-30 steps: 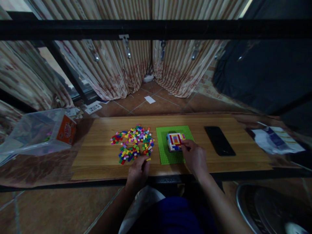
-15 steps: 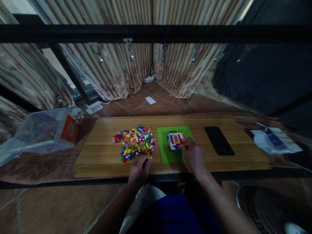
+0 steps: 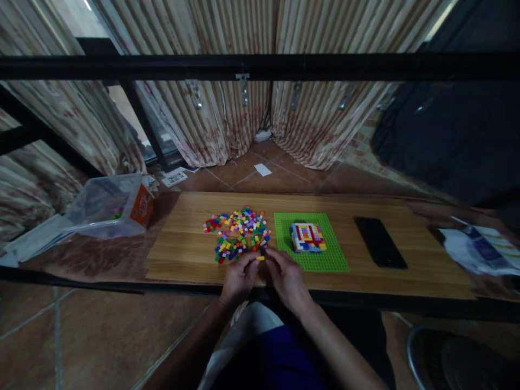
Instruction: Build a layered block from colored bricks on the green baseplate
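Note:
A pile of small coloured bricks (image 3: pixel 239 235) lies on the wooden table (image 3: pixel 182 254). To its right, a green baseplate (image 3: pixel 325 254) carries a square multicoloured brick build (image 3: pixel 307 237). My left hand (image 3: pixel 239 275) is at the near edge of the pile, fingers pinched on a small yellow brick (image 3: pixel 260 258). My right hand (image 3: pixel 286 273) sits right beside it, its fingertips meeting the same brick. Both hands are just left of the baseplate's near corner.
A black phone (image 3: pixel 379 242) lies flat on the table right of the baseplate. A clear plastic box with an orange label (image 3: pixel 111 206) stands off the table's left end. White packaging (image 3: pixel 475 249) lies at the far right. A black bar (image 3: pixel 260 66) crosses overhead.
My right hand has left the brick build and moved left to meet my left hand at the yellow brick. The view has shifted so the table appears further right.

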Demonstrator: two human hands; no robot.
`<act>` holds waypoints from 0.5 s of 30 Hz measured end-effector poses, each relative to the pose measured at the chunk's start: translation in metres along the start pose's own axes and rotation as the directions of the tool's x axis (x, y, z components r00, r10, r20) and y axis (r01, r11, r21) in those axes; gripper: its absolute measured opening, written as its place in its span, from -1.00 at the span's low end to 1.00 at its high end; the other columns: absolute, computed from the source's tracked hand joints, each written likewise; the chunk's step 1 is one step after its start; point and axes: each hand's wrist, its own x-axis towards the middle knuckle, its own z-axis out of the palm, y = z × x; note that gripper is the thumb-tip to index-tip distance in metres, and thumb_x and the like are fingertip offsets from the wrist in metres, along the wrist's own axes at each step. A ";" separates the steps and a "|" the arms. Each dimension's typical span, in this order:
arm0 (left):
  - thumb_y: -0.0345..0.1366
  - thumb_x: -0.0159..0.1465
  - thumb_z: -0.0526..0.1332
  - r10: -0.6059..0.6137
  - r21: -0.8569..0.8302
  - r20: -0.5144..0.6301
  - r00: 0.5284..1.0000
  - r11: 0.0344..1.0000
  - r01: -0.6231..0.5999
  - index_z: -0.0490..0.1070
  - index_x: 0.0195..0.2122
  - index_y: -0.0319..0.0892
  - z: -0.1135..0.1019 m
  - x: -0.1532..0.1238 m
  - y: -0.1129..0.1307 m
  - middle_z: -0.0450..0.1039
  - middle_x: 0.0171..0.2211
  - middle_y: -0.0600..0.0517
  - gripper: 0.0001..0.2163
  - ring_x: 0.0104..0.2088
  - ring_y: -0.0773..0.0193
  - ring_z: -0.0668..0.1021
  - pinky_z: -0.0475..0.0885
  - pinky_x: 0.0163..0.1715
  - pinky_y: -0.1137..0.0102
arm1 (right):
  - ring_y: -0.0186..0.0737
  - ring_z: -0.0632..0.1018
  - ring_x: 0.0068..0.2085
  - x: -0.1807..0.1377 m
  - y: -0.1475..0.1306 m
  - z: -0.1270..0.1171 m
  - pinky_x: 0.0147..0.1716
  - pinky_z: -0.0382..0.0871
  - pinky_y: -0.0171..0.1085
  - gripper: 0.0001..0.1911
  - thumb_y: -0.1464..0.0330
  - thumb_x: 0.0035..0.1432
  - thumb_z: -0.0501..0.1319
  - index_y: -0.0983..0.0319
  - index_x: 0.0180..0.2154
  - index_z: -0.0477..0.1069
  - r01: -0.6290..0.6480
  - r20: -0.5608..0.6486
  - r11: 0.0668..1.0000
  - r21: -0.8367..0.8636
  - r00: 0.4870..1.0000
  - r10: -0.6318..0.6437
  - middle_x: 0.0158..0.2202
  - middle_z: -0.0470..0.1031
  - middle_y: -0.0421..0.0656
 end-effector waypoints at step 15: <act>-0.30 0.25 0.16 -0.030 -0.008 -0.040 0.999 1.000 0.030 0.50 -0.25 -0.15 0.003 0.000 -0.001 0.56 -0.35 0.06 -0.86 -0.33 0.33 0.58 0.46 -0.27 0.46 | -0.18 0.56 -0.11 -0.003 -0.002 0.023 -0.08 0.43 -0.21 -0.70 0.38 0.27 0.03 0.18 -0.11 0.52 -0.046 -0.067 0.997 0.062 0.996 0.050 -0.15 0.57 -0.08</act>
